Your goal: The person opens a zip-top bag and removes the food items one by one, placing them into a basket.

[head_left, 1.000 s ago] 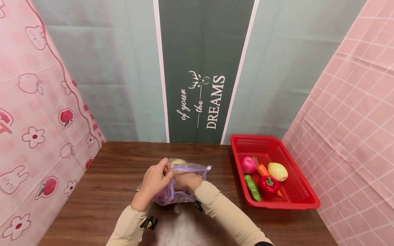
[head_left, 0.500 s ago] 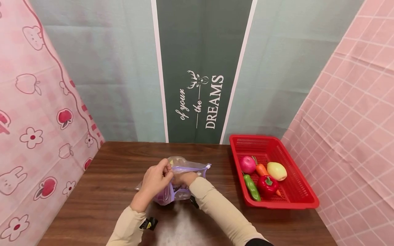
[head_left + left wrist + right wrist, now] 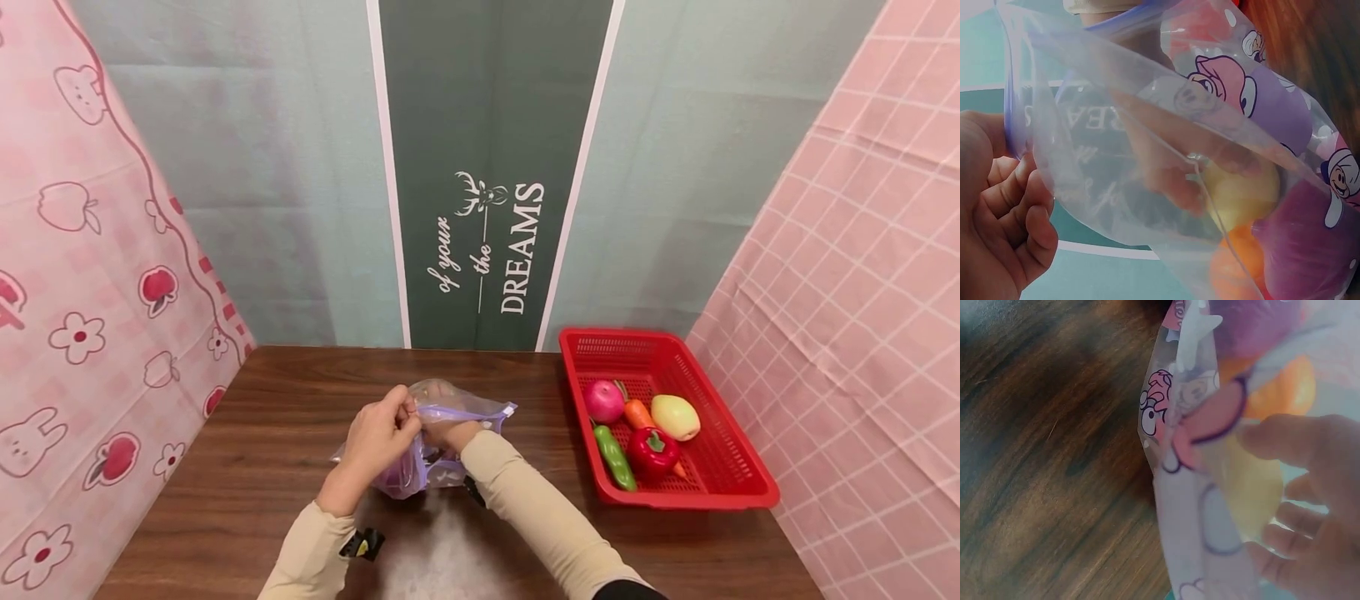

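Observation:
A clear zip bag point(image 3: 453, 408) with a lilac rim and cartoon prints lies on the table. My left hand point(image 3: 382, 437) pinches its rim at the left. My right hand point(image 3: 1310, 494) is inside the bag, thumb and loosely bent fingers spread apart. Its fingertips are at the edge of a pale yellow rounded piece point(image 3: 1247, 194), whose exact kind the plastic blurs. Beside this piece lie an orange piece point(image 3: 1235, 265) and a purple rounded piece point(image 3: 1304, 247). In the head view the bag and left hand hide most of the right hand.
A red plastic basket point(image 3: 738, 458) stands at the right. It holds a pink radish-like vegetable point(image 3: 603, 402), a carrot point(image 3: 637, 414), a green pepper point(image 3: 614, 457), a red bell pepper point(image 3: 652, 452) and a pale yellow piece point(image 3: 676, 417). Patterned cloths hang around the wooden table point(image 3: 247, 467).
My right hand has shifted left and deeper into the bag. The pale yellow piece near the bag's far side has gone from sight in the head view. My left hand stays at the rim.

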A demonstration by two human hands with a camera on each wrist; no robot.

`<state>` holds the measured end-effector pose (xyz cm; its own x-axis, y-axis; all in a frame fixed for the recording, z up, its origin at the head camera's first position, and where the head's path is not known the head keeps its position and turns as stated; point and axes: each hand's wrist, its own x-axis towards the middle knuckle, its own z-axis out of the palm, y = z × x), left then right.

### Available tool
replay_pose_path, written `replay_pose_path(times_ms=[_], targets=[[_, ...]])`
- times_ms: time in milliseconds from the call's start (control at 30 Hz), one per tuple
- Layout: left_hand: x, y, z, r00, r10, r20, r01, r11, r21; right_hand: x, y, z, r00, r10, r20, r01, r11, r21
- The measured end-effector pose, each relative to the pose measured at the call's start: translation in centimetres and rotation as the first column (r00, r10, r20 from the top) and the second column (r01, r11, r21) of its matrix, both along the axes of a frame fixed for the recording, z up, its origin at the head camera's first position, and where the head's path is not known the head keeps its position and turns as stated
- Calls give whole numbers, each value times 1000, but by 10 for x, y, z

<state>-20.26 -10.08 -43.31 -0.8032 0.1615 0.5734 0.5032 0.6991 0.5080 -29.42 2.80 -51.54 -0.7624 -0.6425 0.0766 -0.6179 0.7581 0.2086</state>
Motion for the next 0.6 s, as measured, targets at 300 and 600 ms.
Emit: replay_pose_path(times_ms=[300,600], targets=[[-1,0,-1,1000,-8,-4,8,1000,9,-3,-2,-3,992,-39,118,40,999,-2],[-3,0,-1,1000,-22,-20,22,1000,9,-2,0,-7,996,-79,37,81,994,-69]])
